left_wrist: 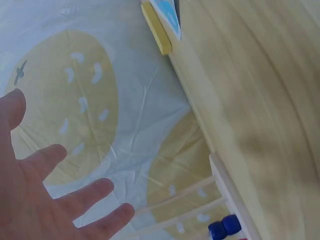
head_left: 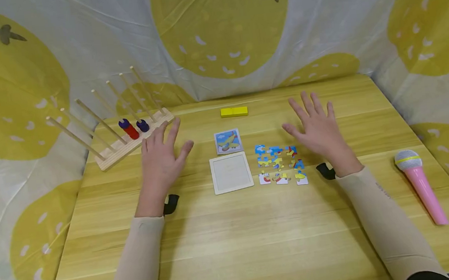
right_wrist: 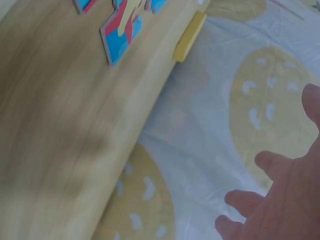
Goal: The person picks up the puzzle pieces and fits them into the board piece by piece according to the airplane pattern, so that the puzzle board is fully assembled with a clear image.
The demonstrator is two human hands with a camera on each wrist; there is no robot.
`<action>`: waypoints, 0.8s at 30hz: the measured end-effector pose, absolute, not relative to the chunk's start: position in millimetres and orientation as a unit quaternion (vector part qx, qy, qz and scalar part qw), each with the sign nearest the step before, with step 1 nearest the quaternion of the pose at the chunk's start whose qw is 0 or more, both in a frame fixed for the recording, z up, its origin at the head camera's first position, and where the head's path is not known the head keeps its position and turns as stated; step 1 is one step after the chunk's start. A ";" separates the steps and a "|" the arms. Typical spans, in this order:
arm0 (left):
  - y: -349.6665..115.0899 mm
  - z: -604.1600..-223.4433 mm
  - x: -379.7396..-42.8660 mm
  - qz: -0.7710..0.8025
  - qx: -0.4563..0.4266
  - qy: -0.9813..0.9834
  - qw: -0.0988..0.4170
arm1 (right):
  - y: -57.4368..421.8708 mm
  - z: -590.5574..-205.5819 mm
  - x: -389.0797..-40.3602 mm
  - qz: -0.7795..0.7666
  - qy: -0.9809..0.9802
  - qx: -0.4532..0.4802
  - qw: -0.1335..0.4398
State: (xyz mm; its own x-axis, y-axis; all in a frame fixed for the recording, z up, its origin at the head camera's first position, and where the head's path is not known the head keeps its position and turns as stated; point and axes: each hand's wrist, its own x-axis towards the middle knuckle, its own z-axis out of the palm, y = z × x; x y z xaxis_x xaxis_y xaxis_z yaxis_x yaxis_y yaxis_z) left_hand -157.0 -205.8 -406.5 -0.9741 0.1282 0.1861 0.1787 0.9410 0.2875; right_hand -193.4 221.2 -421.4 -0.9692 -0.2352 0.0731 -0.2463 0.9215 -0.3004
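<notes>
My left hand [head_left: 161, 163] is held over the table with its fingers spread, its fingertips overlapping the front of a wooden peg rack [head_left: 112, 160] in the head view. My right hand [head_left: 320, 131] is also spread, up and to the right of several loose jigsaw pieces [head_left: 279, 178] in blue, yellow, red and white. Neither hand holds anything. Between them lie a square puzzle frame [head_left: 231, 172] with a pale border and, just behind it, a small picture card [head_left: 228, 142] of a yellow airplane on blue.
Red and dark blue rings [head_left: 131, 131] sit on the rack's pegs. A yellow block [head_left: 234, 111] lies near the table's back edge. A pink toy microphone [head_left: 425, 191] with a silver head rests at the right. Fruit-patterned cloth [head_left: 219, 25] hangs behind the table [head_left: 261, 246].
</notes>
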 end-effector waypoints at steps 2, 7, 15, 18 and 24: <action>-201.0 -409.7 -155.4 -0.158 -0.084 -0.981 0.070 | 217.5 -423.2 -193.4 0.155 -0.979 0.129 0.019; -189.7 -416.8 -149.5 -0.173 -0.093 -0.980 0.029 | 207.3 -427.4 -193.0 0.152 -0.978 0.143 0.028; -173.9 -426.1 -144.0 -0.251 -0.085 -0.962 -0.066 | 188.7 -425.8 -191.7 0.187 -0.969 0.149 0.064; -168.7 -431.5 -143.5 -0.279 -0.084 -0.951 -0.104 | 181.3 -422.5 -192.6 0.225 -0.963 0.141 0.045; -164.7 -442.2 -141.8 -0.295 -0.087 -0.938 -0.158 | 168.3 -421.0 -195.1 0.342 -0.930 0.121 -0.055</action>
State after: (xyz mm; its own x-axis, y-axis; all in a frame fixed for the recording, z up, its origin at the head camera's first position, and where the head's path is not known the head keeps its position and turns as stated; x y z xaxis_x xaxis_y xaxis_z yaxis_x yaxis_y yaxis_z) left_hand -141.8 -164.7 -442.2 -0.9347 0.2571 -0.2454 0.0704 0.8108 0.5811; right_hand -195.1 168.3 -421.0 -0.9646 -0.2632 -0.0185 -0.1886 0.7369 -0.6492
